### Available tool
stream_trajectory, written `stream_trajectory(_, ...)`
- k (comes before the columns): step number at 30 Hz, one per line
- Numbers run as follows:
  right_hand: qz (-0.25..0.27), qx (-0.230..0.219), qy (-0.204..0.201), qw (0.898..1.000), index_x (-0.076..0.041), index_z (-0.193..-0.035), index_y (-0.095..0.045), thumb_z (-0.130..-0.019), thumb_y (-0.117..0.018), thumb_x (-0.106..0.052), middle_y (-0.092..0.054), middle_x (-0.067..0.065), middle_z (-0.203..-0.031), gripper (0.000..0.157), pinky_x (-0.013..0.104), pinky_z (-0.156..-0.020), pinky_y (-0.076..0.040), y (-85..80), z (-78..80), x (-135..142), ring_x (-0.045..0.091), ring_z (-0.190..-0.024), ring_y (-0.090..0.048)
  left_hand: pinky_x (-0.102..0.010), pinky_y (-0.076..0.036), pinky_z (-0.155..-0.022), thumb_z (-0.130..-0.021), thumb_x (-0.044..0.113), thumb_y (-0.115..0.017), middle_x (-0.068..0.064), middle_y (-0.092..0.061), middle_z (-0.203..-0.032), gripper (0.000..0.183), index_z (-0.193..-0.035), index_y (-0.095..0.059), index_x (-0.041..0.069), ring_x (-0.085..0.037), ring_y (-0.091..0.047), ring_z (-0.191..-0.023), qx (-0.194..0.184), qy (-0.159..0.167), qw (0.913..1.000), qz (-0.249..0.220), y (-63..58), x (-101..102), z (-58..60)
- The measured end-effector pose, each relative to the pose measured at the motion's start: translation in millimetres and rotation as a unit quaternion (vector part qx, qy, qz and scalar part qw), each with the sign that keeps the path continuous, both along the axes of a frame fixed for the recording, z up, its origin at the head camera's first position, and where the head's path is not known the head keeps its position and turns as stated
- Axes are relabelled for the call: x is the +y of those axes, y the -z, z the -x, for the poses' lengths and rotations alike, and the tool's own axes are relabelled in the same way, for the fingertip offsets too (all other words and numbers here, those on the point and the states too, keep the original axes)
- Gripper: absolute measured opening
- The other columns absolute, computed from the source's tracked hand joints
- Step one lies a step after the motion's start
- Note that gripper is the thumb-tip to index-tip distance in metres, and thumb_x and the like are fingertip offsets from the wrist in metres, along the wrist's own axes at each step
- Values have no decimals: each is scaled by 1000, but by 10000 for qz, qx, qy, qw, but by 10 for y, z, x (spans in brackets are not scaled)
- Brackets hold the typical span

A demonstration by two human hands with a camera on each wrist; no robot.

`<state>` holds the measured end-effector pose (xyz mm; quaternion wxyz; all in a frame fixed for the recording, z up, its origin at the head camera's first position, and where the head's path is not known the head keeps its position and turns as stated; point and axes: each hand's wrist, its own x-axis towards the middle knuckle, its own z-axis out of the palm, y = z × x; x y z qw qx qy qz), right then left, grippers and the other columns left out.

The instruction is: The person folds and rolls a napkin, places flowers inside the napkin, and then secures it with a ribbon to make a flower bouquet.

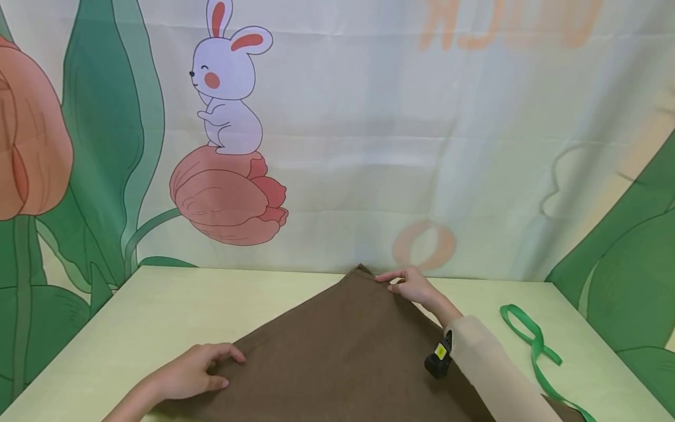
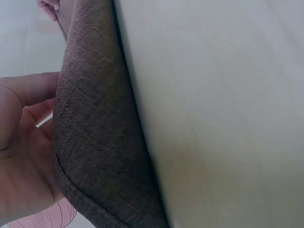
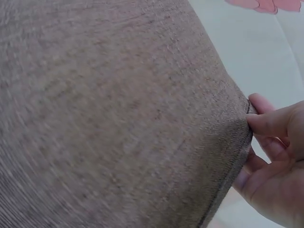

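Observation:
A wide brown cloth [image 1: 327,357] rises to a pointed corner at the table's far edge. Close to this corner, my right hand [image 1: 413,287] pinches the hem between thumb and fingers. In the right wrist view, the fingertips [image 3: 256,121] grip the cloth's dark edge. Lower left, my left hand [image 1: 190,372] rests at the cloth's left side, thumb and index finger spread apart over the fabric. From the left wrist, the cloth [image 2: 95,118] shows a stitched seam and hides the tips of several fingers of the left hand [image 2: 28,142].
A green ribbon [image 1: 535,346] lies looped on the pale table [image 1: 174,305] at the right, its lower end over a part of the cloth. Behind the table hangs a printed curtain [image 1: 348,164] with a rabbit and tulips. A black wrist camera [image 1: 437,360] sits by the right sleeve.

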<state>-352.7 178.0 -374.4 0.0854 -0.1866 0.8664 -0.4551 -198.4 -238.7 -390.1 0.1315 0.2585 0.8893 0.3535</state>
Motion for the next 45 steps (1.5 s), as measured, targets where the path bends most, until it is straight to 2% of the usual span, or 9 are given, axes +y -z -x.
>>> stream_trajectory(4, -35, 268, 264, 9993, 2, -108, -65, -80, -52, 8, -60, 19, -113, 31, 25, -59, -38, 47, 93, -30, 14, -67, -46, -28, -43, -69, -78, 6, -68, -8, -59, -106, 29, -105, -59, 12, -20, -52, -90, 250, -173, 9994, 139, -3, -10, 45)
stream_trajectory(9, -290, 546, 538, 9966, 3, -106, -66, -78, -51, 9, -62, 19, -108, 32, 33, -77, -44, 110, 183, -52, 27, -102, -53, -25, -39, -63, -77, 3, -67, -6, -58, -100, 29, -104, -59, 12, -17, -48, -83, 486, -349, 9980, 199, -7, 7, 134)
stream_trajectory(11, -376, 562, 620, 9958, 3, -106, -66, -77, -50, 11, -62, 19, -107, 34, 36, -78, -44, 130, 203, -49, 32, -107, -52, -26, -39, -64, -77, 3, -67, -6, -59, -99, 29, -103, -59, 13, -18, -49, -84, 599, -414, 9970, 246, -11, 25, 170)
stream_trajectory(17, -644, 922, 547, 9922, 5, -101, -67, -73, -52, 11, -65, 19, -99, 33, 29, -67, -42, 234, 275, -21, 28, -94, -56, -29, -41, -65, -75, 1, -68, -5, -60, -94, 30, -100, -61, 13, -19, -51, -84, 897, -585, 9928, 531, 19, 66, 244)
stream_trajectory(23, -746, 906, 582, 9914, 5, -99, -67, -69, -51, 12, -66, 19, -98, 35, 24, -55, -34, 285, 293, -4, 18, -73, -46, -26, -36, -61, -73, 0, -68, -4, -60, -89, 30, -99, -60, 13, -14, -44, -71, 987, -589, 9918, 556, 42, 94, 261)
stream_trajectory(31, -755, 597, 741, 9926, 3, -99, -68, -69, -54, 10, -67, 18, -97, 33, 26, -59, -38, 271, 246, 19, 20, -79, -53, -32, -40, -66, -74, -1, -68, -7, -61, -95, 30, -100, -60, 12, -19, -50, -80, 854, -687, 9917, 673, 57, 114, 286)
stream_trajectory(34, -626, 575, 671, 9941, -1, -96, -70, -69, -57, 7, -68, 14, -92, 32, 29, -60, -41, 371, 334, 75, 20, -80, -56, -38, -42, -71, -74, 0, -68, -9, -62, -98, 30, -100, -61, 13, -24, -54, -88, 851, -695, 9914, 711, 54, 123, 290)
stream_trajectory(38, -497, 807, 214, 9953, -8, -95, -72, -72, -63, -2, -69, 7, -86, 25, 29, -60, -45, 563, 514, 194, 16, -75, -59, -40, -43, -73, -75, 0, -68, -10, -61, -100, 30, -101, -60, 12, -24, -54, -90, 760, -656, 9923, 724, 62, 118, 293)
stream_trajectory(45, -735, 346, -41, 9967, 8, -103, -64, -80, -60, 0, -64, 21, -94, 24, 27, -59, -42, 295, 225, 225, 16, -72, -53, -38, -43, -71, -79, 3, -65, -9, -60, -100, 30, -107, -58, 11, -20, -52, -85, 585, -573, 9944, 663, 70, 34, 250)
